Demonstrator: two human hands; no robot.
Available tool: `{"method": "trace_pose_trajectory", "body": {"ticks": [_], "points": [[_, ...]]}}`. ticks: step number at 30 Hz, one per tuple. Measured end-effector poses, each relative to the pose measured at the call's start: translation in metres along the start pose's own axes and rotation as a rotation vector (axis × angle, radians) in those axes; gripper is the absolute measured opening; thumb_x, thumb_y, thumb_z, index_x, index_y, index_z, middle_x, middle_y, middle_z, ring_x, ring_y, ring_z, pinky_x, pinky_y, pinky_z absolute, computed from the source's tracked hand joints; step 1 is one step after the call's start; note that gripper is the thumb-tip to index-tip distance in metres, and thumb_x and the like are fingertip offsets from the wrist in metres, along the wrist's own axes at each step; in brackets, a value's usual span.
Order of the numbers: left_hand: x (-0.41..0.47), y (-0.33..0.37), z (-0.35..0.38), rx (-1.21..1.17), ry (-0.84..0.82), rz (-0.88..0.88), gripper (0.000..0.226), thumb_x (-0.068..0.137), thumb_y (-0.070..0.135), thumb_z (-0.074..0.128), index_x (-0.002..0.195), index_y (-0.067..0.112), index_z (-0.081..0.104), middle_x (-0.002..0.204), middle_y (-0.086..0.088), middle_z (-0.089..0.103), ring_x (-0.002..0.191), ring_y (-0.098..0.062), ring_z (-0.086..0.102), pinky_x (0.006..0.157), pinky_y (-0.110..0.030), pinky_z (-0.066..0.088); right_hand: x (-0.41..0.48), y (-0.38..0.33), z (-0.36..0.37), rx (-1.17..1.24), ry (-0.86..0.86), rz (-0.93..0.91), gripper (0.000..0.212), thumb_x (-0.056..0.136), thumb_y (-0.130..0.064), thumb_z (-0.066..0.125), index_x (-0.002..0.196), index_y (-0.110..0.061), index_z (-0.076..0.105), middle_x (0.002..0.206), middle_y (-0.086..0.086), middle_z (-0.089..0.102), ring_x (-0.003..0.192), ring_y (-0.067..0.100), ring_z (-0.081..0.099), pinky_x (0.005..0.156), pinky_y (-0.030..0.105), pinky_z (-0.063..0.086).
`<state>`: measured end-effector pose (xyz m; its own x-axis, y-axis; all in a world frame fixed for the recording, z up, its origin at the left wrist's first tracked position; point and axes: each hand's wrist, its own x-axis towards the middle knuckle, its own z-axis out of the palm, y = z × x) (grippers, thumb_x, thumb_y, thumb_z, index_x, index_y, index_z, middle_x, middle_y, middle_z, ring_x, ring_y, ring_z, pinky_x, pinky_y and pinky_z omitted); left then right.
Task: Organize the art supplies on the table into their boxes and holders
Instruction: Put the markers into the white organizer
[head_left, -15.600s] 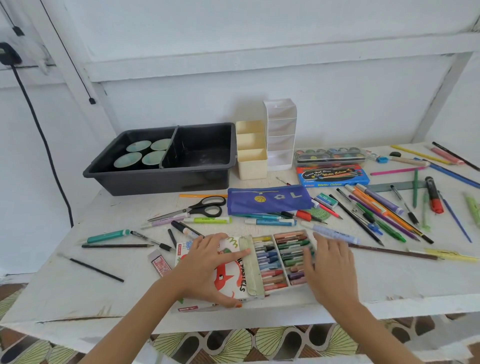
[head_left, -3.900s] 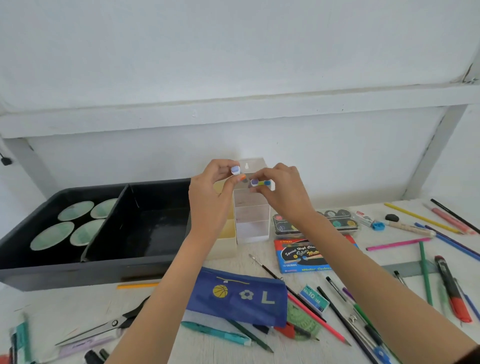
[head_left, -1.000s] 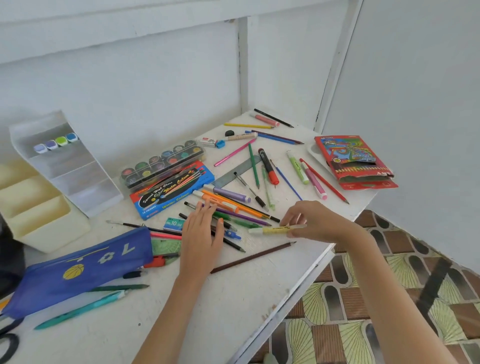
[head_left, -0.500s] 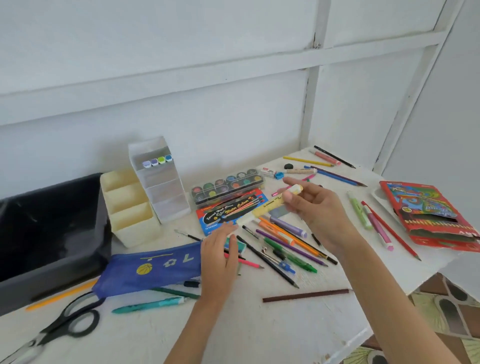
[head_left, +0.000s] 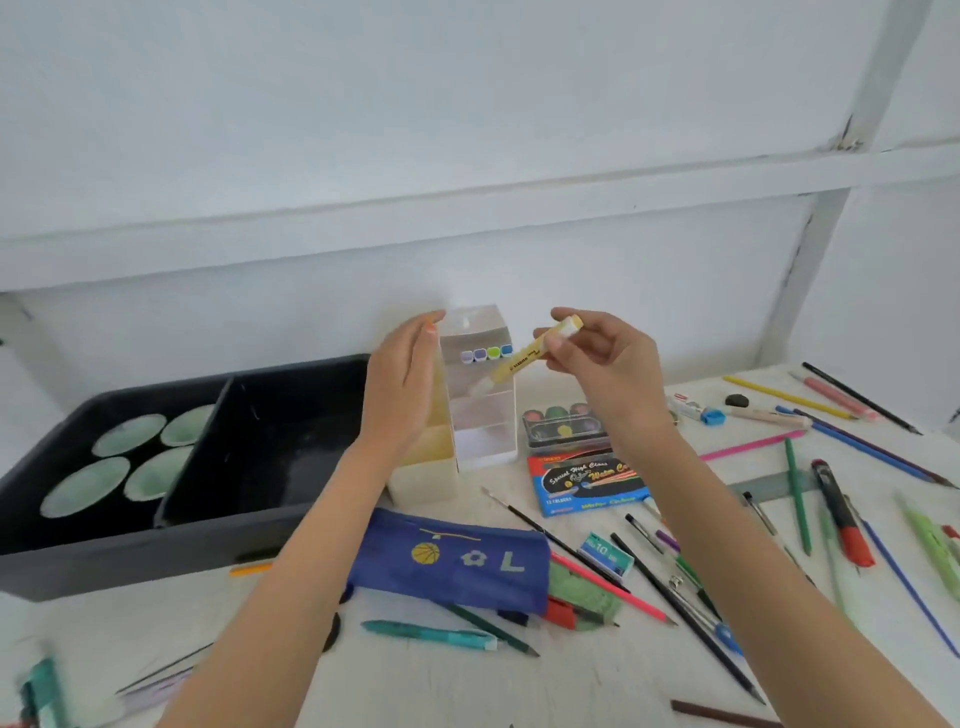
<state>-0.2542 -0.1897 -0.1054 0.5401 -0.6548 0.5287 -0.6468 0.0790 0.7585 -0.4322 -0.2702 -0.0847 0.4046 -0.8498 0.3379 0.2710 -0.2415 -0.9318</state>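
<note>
Marker (head_left: 524, 358): yellow barrel, dark print too blurred to be read, pale tip pointed down-left. It is pinched, tilted, by the right hand (head_left: 608, 364) before the white holder's (head_left: 485, 441) top shelf. The left hand (head_left: 400, 384) is held flat, fingers straight, seemingly against the holder's left side. The cream holder (head_left: 423, 483) is largely hidden behind it.

The left grip (head_left: 400, 384) covers most of the cream holder (head_left: 423, 483), and the right forearm (head_left: 691, 499) hides the right ends of the paint tray (head_left: 558, 423) and the blue paint box (head_left: 582, 480). At the lower left the teal pens (head_left: 44, 691) are smeared and cut by the edge. The brown pencil (head_left: 722, 716) runs off the bottom, and the print on the yellow marker (head_left: 519, 361) is too small to read.
</note>
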Motion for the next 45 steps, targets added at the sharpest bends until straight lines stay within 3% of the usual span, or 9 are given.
{"method": "trace_pose_trajectory", "body": {"ticks": [3,6,10,17,27,33,40,43,45], "points": [[0.026,-0.011,-0.009,-0.004,-0.211,-0.077,0.048,0.103,0.042,0.021,0.133,0.022,0.053,0.136,0.018,0.044,0.121,0.016,0.031,0.093,0.004,0.018,0.016,0.003,0.026,-0.145,0.002,-0.124,0.021,0.081,0.002,0.068,0.097,-0.012,0.067,0.092,0.001,0.073,0.084,0.010,0.070,0.079,0.023,0.054],[0.035,-0.018,-0.008,-0.026,-0.331,-0.165,0.058,0.099,0.054,0.017,0.133,0.025,0.054,0.135,0.023,0.035,0.125,0.008,0.026,0.100,-0.014,0.016,0.025,0.012,0.044,-0.299,-0.069,-0.265,0.020,0.080,0.004,0.067,0.094,-0.009,0.067,0.088,-0.002,0.070,0.074,0.003,0.067,0.072,0.013,0.051],[0.034,-0.026,-0.001,-0.027,-0.324,-0.146,0.066,0.096,0.058,0.012,0.127,0.023,0.059,0.136,0.013,0.048,0.127,0.001,0.035,0.103,-0.022,0.018,0.033,0.032,0.053,-0.484,-0.193,-0.352,0.017,0.076,0.002,0.071,0.091,-0.007,0.070,0.083,0.002,0.070,0.075,0.009,0.066,0.075,0.010,0.049],[0.040,-0.029,-0.002,-0.046,-0.357,-0.137,0.067,0.095,0.057,0.017,0.120,0.018,0.065,0.126,0.006,0.060,0.118,0.002,0.046,0.098,-0.010,0.025,0.045,0.035,0.067,-0.786,-0.349,-0.477,0.015,0.080,-0.007,0.069,0.095,-0.009,0.073,0.084,0.004,0.071,0.075,0.014,0.057,0.071,0.021,0.038],[0.043,-0.027,-0.002,0.044,-0.368,-0.139,0.063,0.100,0.051,0.017,0.121,0.015,0.065,0.128,0.004,0.060,0.111,0.009,0.040,0.081,0.006,0.021,0.064,0.057,0.074,-0.931,-0.479,-0.301,0.008,0.080,-0.007,0.064,0.087,-0.006,0.069,0.079,0.011,0.067,0.079,0.025,0.058,0.082,0.036,0.045],[0.044,-0.028,-0.001,0.063,-0.344,-0.144,0.065,0.099,0.052,0.017,0.121,0.014,0.065,0.127,0.002,0.061,0.107,0.010,0.044,0.076,0.013,0.021,0.066,0.067,0.087,-1.176,-0.455,-0.315,0.007,0.088,-0.007,0.055,0.082,-0.007,0.060,0.084,0.010,0.065,0.081,0.028,0.058,0.060,0.029,0.036],[0.043,-0.027,0.000,0.080,-0.365,-0.145,0.064,0.099,0.054,0.016,0.128,0.017,0.059,0.134,0.004,0.055,0.122,0.000,0.042,0.096,-0.006,0.019,0.066,0.073,0.086,-1.214,-0.457,-0.334,0.012,0.090,-0.009,0.055,0.100,-0.007,0.063,0.092,0.011,0.066,0.090,0.030,0.058,0.067,0.035,0.043],[0.037,-0.026,-0.007,0.159,-0.449,-0.134,0.068,0.093,0.066,0.011,0.145,0.028,0.035,0.154,0.006,0.025,0.144,-0.011,0.015,0.116,-0.030,0.007,0.060,0.068,0.078,-1.195,-0.506,-0.408,0.025,0.087,-0.010,0.059,0.112,-0.006,0.058,0.105,0.011,0.065,0.101,0.032,0.057,0.086,0.036,0.042],[0.023,-0.026,-0.013,0.136,-0.415,-0.086,0.059,0.097,0.058,0.014,0.148,0.031,0.024,0.158,0.010,0.008,0.144,-0.005,0.000,0.117,-0.029,-0.001,0.047,0.063,0.069,-1.149,-0.444,-0.460,0.035,0.087,-0.006,0.056,0.122,-0.007,0.055,0.116,0.010,0.063,0.110,0.031,0.053,0.092,0.035,0.037]]}}
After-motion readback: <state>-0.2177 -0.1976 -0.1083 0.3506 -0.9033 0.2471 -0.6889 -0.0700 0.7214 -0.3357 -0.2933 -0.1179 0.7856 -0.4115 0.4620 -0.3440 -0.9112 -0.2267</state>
